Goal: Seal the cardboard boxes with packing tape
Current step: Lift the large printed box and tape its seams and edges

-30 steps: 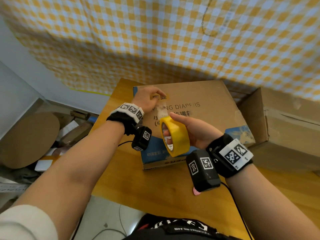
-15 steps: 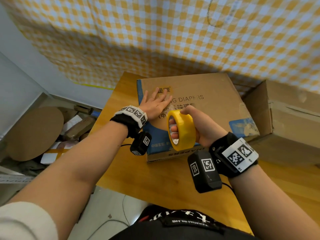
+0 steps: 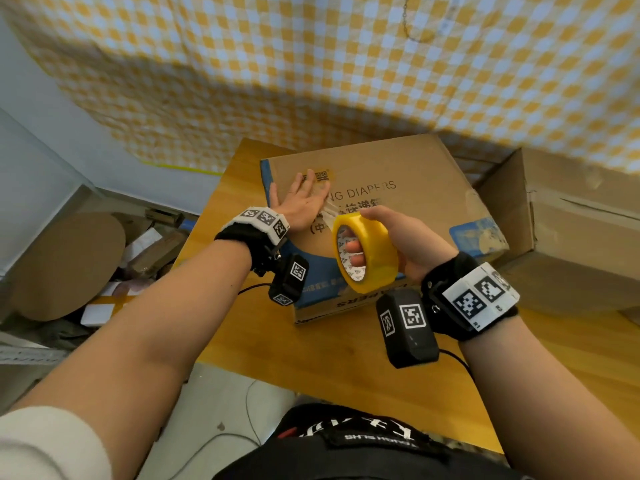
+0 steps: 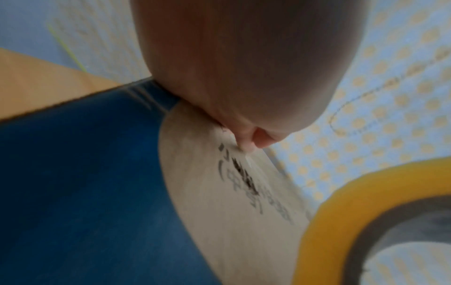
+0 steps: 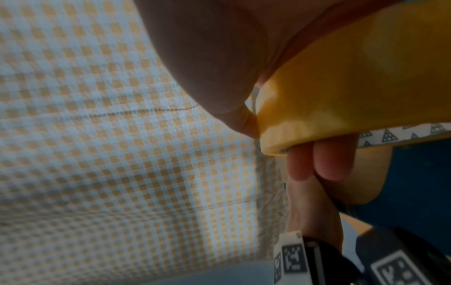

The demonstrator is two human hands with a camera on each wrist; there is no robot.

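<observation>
A brown and blue cardboard box [image 3: 408,174] printed "DIAPERS" lies on the wooden table [image 3: 311,358]. My left hand [image 3: 304,202] lies flat on its top near the left edge, fingers straight, pressing a strip of clear tape [image 3: 329,212] onto the cardboard [image 4: 219,192]. My right hand [image 3: 405,240] holds a yellow tape roll [image 3: 367,254] just above the box's near side, fingers through the core and thumb over the rim [image 5: 329,92]. The strip runs from the roll to under my left palm [image 4: 244,67].
A second, plain cardboard box [image 3: 561,216] stands to the right, touching the first. A yellow and white checked cloth [image 3: 311,64] hangs behind the table. Left of the table, on the floor, lie cardboard scraps and a round board [image 3: 65,265].
My left hand went from pinching the tape end to lying flat on the box top, then slid further onto it. The right hand drew the roll back toward me, paying out tape.
</observation>
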